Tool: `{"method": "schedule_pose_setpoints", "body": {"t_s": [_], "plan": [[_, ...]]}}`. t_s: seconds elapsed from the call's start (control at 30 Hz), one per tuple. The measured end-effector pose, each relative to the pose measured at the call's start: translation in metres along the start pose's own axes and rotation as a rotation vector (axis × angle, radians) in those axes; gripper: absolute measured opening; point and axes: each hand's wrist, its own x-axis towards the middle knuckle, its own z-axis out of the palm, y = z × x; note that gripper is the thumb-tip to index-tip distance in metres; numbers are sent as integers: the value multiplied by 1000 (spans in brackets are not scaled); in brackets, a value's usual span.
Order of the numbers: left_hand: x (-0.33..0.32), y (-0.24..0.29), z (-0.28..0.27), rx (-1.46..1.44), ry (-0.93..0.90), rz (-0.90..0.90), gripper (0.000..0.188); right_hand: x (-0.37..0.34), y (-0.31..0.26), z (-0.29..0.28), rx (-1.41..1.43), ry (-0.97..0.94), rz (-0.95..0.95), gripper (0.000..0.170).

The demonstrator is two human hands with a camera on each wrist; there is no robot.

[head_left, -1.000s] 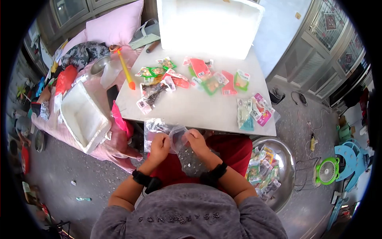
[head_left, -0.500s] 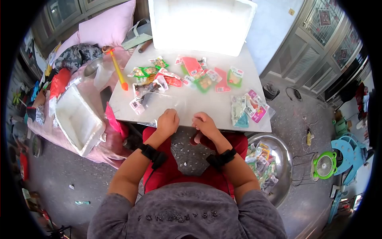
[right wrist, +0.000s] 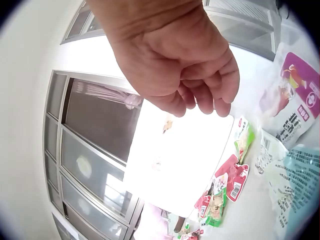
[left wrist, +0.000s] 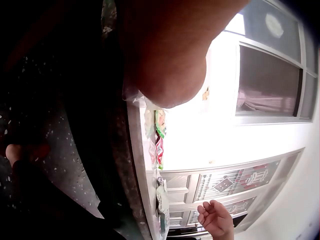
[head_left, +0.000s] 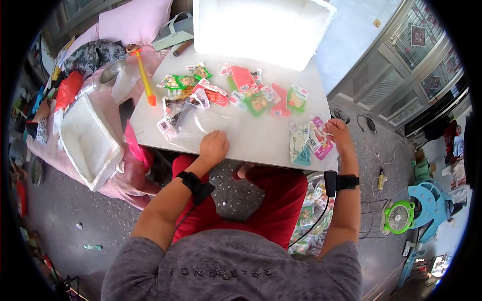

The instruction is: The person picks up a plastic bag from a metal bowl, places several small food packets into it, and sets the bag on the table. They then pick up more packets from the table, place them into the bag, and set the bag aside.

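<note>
At the table's front edge, my left hand (head_left: 215,145) grips a clear plastic bag (head_left: 208,122), which lies flat on the tabletop ahead of it. In the left wrist view a scrap of that clear plastic shows beside the dark underside of the hand; its fingertips are hidden. My right hand (head_left: 340,136) hovers over the table's right side, its fingers loosely curled around nothing (right wrist: 187,70). Beneath and beside it lie a purple-and-white snack packet (right wrist: 300,92) and a white-and-teal packet (head_left: 300,145).
Several red and green snack packets (head_left: 243,80) lie across the table (head_left: 246,145), with a white foam box (head_left: 261,30) behind. A metal basin of packets (head_left: 314,215) stands at the lower right. On the pink bed to the left are another foam box (head_left: 90,140) and a yellow-handled tool (head_left: 144,78).
The clear bag has moved from over my lap onto the table, with my left hand still on it. My right hand has left the bag and swung right to the packets.
</note>
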Motion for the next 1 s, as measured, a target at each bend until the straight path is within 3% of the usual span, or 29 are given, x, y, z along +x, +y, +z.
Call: {"method": "schedule_pose_setpoints", "body": {"t_s": [0.13,0.2,0.27,0.37,0.57,0.67,0.77,0.87,1.0], "plan": [[0,1,-2,14,-12,0,8,39,24,53,-87,107,-99,27],[0,2,-2,19,-18,-2,6,69,52,81,-444,132,-407,29],[0,2,-3,17,-9,11,6,100,82,112,-517,208,-481,33],[0,1,-1,25,-7,2,6,86,52,146,-775,175,-268,40],[0,0,1,47,-3,-1,6,81,62,172,-890,234,-337,46],[-1,1,0,46,-12,4,6,70,59,172,-937,156,-300,44],[0,2,-1,45,-25,-9,6,49,53,167,-910,124,-347,40],[0,2,-2,53,-19,-17,6,24,42,153,-502,128,-409,36],[-1,3,0,51,16,-10,8,39,69,132,79,213,-123,28]]}}
